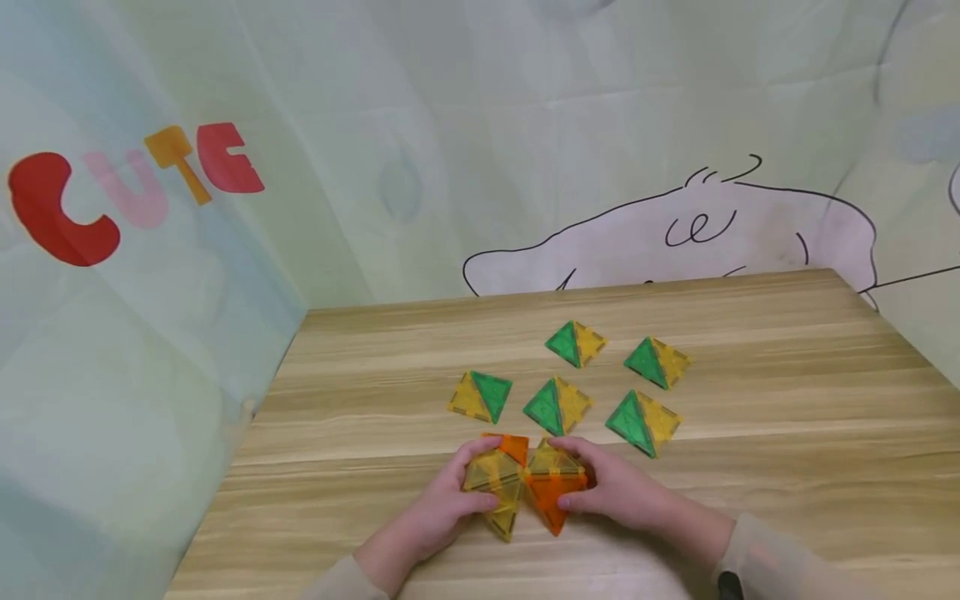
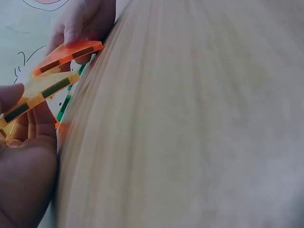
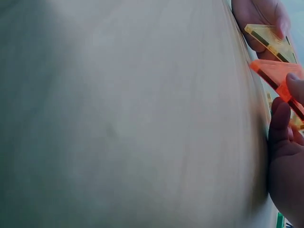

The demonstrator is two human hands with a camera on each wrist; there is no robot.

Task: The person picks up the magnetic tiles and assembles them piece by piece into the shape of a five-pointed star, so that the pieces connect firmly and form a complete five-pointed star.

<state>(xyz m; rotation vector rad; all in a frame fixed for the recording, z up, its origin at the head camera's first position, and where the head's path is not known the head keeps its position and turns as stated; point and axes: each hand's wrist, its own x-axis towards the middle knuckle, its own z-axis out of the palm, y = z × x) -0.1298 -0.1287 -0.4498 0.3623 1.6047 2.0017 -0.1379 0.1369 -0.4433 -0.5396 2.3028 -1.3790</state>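
Observation:
In the head view my left hand [image 1: 442, 504] pinches yellow translucent triangle magnetic tiles [image 1: 506, 498], thumb on top and fingers beneath. Close beside it, my right hand [image 1: 622, 487] grips an orange triangle tile [image 1: 547, 493] joined along an edge to a yellow triangle tile [image 1: 557, 461]. The two held groups almost meet at their inner corners; whether they touch I cannot tell. Another orange tile [image 1: 513, 447] shows just past the left fingers, partly hidden. Both wrist views show the yellow tile [image 2: 45, 90] and the orange tile [image 3: 278, 73] raised off the table and tilted.
Beyond the hands, several green-and-yellow tile pairs lie flat on the wooden table [image 1: 360, 392], among them a near pair [image 1: 558, 404] and a right pair [image 1: 645, 421]. A printed cloth [image 1: 375, 167] hangs behind the table and along its left side.

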